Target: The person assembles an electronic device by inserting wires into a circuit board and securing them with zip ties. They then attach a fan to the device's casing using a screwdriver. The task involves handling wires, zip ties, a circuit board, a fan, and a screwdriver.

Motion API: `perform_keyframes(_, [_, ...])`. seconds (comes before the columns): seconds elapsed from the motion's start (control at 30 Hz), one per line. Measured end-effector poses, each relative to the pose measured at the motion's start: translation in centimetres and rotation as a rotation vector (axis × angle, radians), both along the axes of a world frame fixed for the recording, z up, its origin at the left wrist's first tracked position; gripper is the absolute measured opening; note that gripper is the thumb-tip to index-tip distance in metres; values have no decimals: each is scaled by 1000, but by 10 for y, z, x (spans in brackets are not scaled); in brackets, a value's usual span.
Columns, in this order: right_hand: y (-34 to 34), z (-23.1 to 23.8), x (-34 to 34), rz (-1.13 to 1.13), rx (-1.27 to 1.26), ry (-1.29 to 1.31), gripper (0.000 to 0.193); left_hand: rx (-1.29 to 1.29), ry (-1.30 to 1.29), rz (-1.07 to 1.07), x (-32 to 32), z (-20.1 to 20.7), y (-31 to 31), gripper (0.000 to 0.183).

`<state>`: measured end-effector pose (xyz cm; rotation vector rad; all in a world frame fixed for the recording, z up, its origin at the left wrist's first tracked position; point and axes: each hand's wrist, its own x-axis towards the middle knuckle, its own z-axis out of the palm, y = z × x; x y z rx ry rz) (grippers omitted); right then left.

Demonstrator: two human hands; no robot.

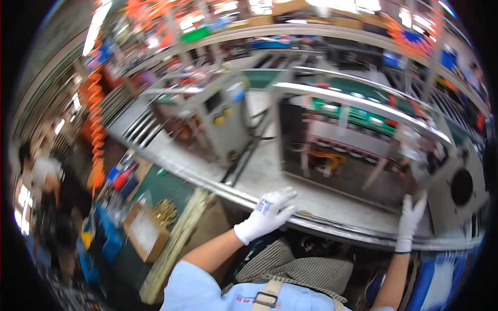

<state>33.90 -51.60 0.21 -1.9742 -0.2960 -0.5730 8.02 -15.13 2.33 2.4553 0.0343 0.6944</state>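
Running left to right across the view is a long conveyor line w/ a pale grey belt surface and a shiny metal front rail. On it, at right, sits a large open metal-framed unit, dark inside, w/ green parts along its top and small orange bits low inside; its near right corner is just beside the right hand. Further back on the belt, left of centre, stands a smaller grey cabinet unit w/ yellow spots on its face, well apart from both hands. Lower left, on a green-topped tabletop, lies a brown cardboard box w/ a heap of brass-coloured parts just behind it. Another person stands at far left, blurred.

Left hand, white glove, rests flat on the front rail, fingers spread, grip apart, clamped on nothing. Right hand, also white-gloved, is raised upright against the near right corner of the framed unit, fingers extended, touching it; can't tell whether the grip closes round anything.
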Motion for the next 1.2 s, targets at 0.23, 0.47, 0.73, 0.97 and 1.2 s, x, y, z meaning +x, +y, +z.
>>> perform_keyframes(0.23, [-25,1,73,216,-1,379,48,113,-252,590,-56,24,101,54])
perform_keyframes(0.47, [-7,5,66,140,6,151,39,183,-448,861,-6,64,177,91])
perform_keyframes(0.73, [-22,13,64,149,-47,318,54,-91,-522,691,12,54,187,92])
perform_keyframes(0.97, [-27,9,68,186,-22,348,54,-94,-555,692,21,48,167,93])
perform_keyframes(1.2, [-15,19,59,173,-78,324,53,-146,-228,667,-1,-8,132,87])
